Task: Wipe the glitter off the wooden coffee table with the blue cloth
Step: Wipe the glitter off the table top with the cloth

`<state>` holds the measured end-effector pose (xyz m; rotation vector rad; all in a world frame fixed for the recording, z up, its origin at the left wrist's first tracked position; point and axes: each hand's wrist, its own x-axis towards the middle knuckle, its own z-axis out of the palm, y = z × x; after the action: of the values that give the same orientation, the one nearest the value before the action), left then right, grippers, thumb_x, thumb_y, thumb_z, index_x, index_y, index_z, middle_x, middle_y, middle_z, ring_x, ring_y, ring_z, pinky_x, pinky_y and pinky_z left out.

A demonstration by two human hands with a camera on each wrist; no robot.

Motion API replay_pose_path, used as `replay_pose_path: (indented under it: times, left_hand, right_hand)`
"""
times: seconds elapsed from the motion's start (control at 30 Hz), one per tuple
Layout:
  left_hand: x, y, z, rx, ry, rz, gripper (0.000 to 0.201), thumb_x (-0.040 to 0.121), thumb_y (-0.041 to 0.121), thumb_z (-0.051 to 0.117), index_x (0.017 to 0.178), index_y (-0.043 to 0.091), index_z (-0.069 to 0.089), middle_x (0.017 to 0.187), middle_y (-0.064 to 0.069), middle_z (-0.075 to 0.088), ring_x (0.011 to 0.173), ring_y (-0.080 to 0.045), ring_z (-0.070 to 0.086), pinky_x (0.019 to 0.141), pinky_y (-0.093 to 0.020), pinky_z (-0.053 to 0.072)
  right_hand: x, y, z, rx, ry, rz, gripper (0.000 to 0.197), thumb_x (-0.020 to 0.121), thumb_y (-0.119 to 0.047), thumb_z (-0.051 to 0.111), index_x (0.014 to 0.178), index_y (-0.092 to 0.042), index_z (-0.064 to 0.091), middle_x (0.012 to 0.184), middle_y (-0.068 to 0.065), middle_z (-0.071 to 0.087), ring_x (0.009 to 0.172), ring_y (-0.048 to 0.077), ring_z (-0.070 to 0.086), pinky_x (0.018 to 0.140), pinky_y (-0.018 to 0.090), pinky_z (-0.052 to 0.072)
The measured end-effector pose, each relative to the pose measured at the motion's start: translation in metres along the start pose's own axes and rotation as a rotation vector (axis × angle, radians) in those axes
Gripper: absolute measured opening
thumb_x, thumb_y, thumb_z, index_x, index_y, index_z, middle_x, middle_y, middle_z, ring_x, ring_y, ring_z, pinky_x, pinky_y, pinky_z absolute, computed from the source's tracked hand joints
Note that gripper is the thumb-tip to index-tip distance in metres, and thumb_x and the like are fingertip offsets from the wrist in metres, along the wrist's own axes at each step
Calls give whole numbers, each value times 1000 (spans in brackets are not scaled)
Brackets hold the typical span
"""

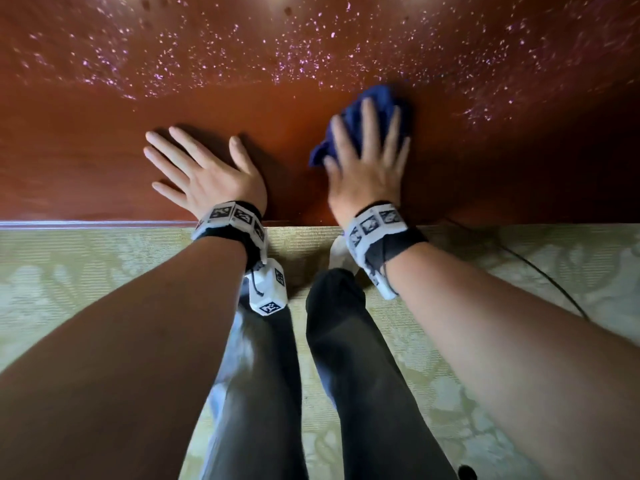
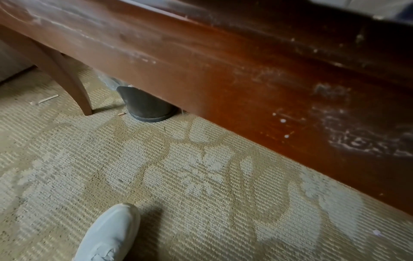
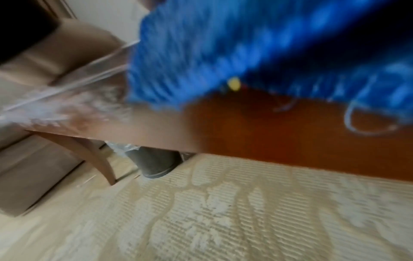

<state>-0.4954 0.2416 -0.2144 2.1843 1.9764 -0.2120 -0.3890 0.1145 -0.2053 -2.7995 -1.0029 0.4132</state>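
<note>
Reddish-brown wood makes up the bench (image 1: 104,174), with pink glitter (image 1: 214,60) strewn across its far half. The blue cloth (image 1: 372,109) lies bunched on the near right part, under the right hand (image 1: 367,168), whose straight, spread fingers (image 1: 369,123) press it flat. The left hand (image 1: 211,174) rests palm-down just left of it, fingers straight and splayed on bare wood. Beige patterned carpet (image 1: 86,265) lies below the near edge.
</note>
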Motion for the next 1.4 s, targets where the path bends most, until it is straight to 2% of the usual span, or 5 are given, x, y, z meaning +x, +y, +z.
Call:
replay_pose_path:
  times: [0.17,0.47,0.77,1.07,1.4]
  left_hand:
    - [-2,0,-1,-8,12,9,79,94,59,20,154,9,10,161,-14,2,149,-28,0,116,-53,5]
    - [-2,1,-3,-7,-10,2,79,93,59,19,154,8,11,161,-15,3,149,-29,1,116,-54,5]
    - [0,-1,-3,-32,-43,13,80,93,59,20,154,7,11,161,-15,1,149,-30,-1,116,-55,4]
    - [0,-1,-1,-19,-37,5,81,93,60,19,154,8,11,161,-15,2,149,-30,0,117,-55,5]
    - [-6,8,4,-11,13,-81,77,96,57,19,154,9,8,162,-13,0,149,-25,-1,118,-50,5]
  right_hand:
    - [-6,18,0,-34,22,-114,51,92,-42,42,141,-29,39,155,7,24,141,41,16,109,59,17]
    - [6,52,-9,-54,167,241,52,92,-40,42,140,-22,41,152,15,27,138,46,19,108,61,21]
    - [-10,9,3,-41,42,-82,53,90,-39,43,141,-24,40,153,12,26,139,44,18,108,61,18]
    - [5,55,-10,-82,110,171,55,91,-40,40,141,-20,39,153,16,24,139,47,16,109,61,17]
    - [-9,55,-7,-53,50,-205,53,89,-38,50,140,-25,42,153,11,28,139,43,21,108,60,21]
